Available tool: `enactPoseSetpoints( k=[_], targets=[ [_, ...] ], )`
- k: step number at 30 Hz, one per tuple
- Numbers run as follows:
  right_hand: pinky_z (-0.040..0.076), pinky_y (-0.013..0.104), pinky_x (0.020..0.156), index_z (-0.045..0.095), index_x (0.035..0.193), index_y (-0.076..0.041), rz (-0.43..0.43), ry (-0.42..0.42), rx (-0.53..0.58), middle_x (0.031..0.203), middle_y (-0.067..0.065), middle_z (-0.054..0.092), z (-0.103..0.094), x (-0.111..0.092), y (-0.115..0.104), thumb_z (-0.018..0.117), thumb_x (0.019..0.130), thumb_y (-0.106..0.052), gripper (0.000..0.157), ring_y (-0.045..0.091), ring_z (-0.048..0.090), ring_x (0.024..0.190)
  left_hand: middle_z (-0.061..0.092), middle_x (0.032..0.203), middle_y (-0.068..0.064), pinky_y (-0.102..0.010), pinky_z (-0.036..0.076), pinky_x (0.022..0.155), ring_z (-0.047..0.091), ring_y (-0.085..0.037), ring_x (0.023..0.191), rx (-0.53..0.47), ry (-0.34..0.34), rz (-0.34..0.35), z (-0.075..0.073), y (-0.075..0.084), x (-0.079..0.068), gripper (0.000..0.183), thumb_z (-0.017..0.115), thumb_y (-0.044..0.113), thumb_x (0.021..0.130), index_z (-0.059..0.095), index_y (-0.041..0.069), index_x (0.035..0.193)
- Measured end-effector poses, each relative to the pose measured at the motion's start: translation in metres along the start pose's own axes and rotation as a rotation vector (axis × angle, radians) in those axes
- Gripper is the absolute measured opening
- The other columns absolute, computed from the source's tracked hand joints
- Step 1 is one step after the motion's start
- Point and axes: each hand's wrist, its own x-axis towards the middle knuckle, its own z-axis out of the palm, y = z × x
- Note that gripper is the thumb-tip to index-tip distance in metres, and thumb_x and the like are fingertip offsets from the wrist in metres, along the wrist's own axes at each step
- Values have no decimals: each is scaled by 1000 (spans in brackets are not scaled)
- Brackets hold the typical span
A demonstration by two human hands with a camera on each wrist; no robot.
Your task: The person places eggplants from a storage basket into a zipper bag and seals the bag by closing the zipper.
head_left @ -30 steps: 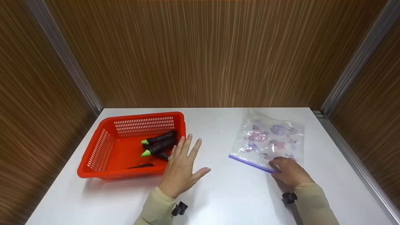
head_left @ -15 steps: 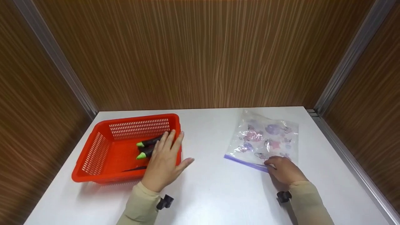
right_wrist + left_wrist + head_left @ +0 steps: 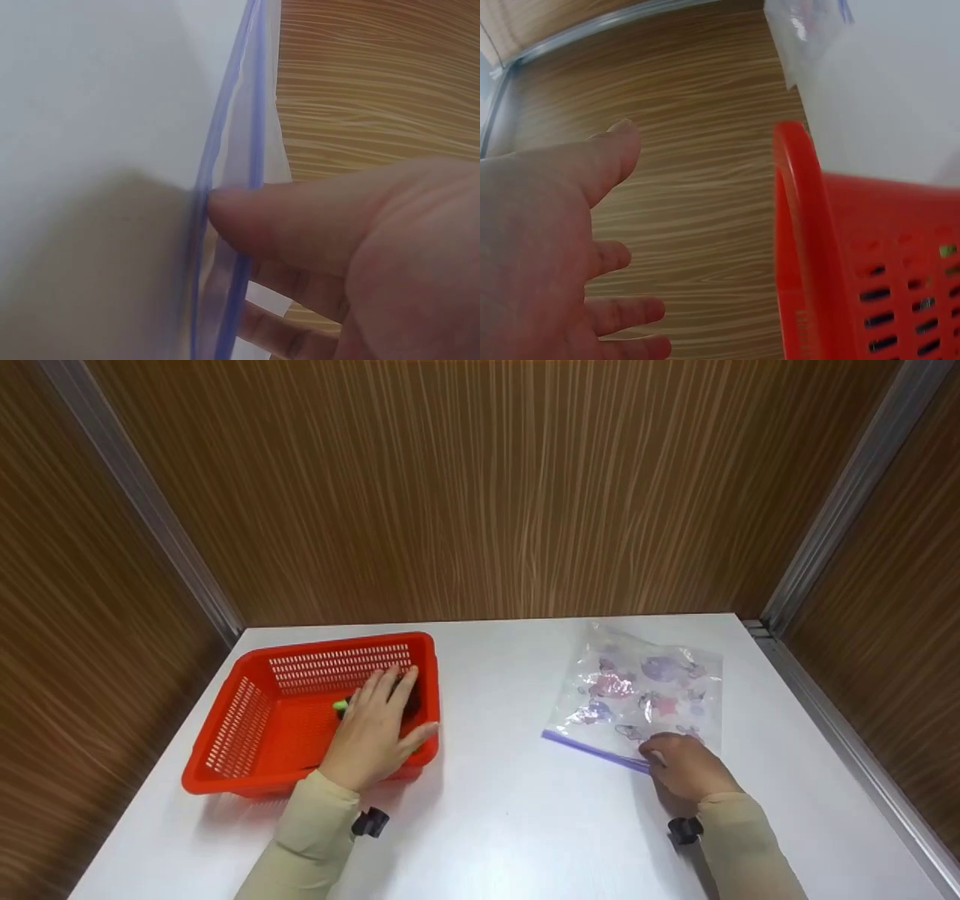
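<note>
In the head view my left hand (image 3: 367, 739) is over the right part of a red plastic basket (image 3: 238, 727), fingers extended and thumb spread. Below it lie dark eggplants with green tips (image 3: 341, 706), mostly hidden by the hand. The left wrist view has the hand's spread fingers beside the basket's rim (image 3: 802, 180). On the right, my right hand (image 3: 690, 769) pinches the purple-edged mouth of a clear printed zip bag (image 3: 611, 686) lying on the table. Up close, the right thumb (image 3: 262, 217) reaches between the two blue zip strips (image 3: 255, 150), which stand apart.
A white table (image 3: 487, 720) carries both the basket and the bag. Wood-grain panels (image 3: 480, 495) rise behind it and at both sides, with metal strips at the corners.
My left hand has moved left, from beside the basket's right rim to over the eggplants inside. My right hand keeps its pinch on the bag, whose mouth has parted slightly.
</note>
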Motion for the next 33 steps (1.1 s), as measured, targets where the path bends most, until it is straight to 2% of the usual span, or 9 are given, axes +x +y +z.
enactPoseSetpoints(
  k=[8, 14, 18, 23, 25, 29, 33],
  targets=[
    [42, 58, 92, 71, 103, -3, 39, -14, 17, 109, 18, 67, 1, 0, 1, 67, 80, -1, 24, 44, 59, 106, 25, 154, -18, -58, 18, 111, 19, -39, 142, 11, -134, -74, -12, -22, 17, 85, 62, 51, 88, 22, 14, 154],
    [42, 57, 92, 71, 103, -3, 32, -6, 7, 108, 18, 67, 0, 1, 1, 69, 79, -2, 24, 43, 59, 106, 28, 153, -19, -60, 19, 110, 22, -39, 140, -7, -169, -124, -20, -41, 36, 84, 64, 46, 89, 21, 14, 154],
    [42, 57, 93, 70, 104, -2, 29, -19, 1, 109, 18, 67, 0, 1, 1, 69, 80, -2, 24, 43, 59, 107, 31, 150, -23, -61, 20, 108, 26, -42, 138, -7, -186, -163, -16, -59, 46, 83, 64, 43, 89, 22, 11, 153],
    [43, 57, 92, 68, 107, 0, 46, -23, -3, 109, 20, 66, 0, 0, 1, 67, 82, -3, 25, 44, 59, 105, 31, 149, -26, -63, 21, 106, 27, -44, 136, -40, -247, -249, -11, -78, 54, 80, 63, 40, 90, 24, 8, 152],
    [45, 56, 88, 68, 106, 0, 57, -18, -2, 104, 19, 65, 0, -1, 1, 67, 82, -3, 25, 43, 60, 100, 32, 148, -26, -63, 22, 106, 29, -44, 136, -48, -270, -271, -10, -82, 56, 80, 63, 40, 90, 25, 6, 151],
    [50, 51, 80, 67, 104, -1, 95, -20, 6, 92, 10, 61, -1, -2, 2, 68, 80, -2, 24, 32, 60, 87, 36, 146, -27, -60, 24, 107, 33, -44, 134, -48, -318, -272, -7, -88, 61, 78, 61, 40, 91, 27, 2, 150],
    [50, 48, 76, 67, 102, -1, 123, -44, 2, 87, 6, 60, -2, -2, 2, 68, 81, -3, 21, 27, 59, 82, 37, 145, -27, -59, 25, 107, 36, -43, 132, -54, -357, -287, -3, -92, 66, 77, 61, 39, 92, 26, 1, 150]
  ],
)
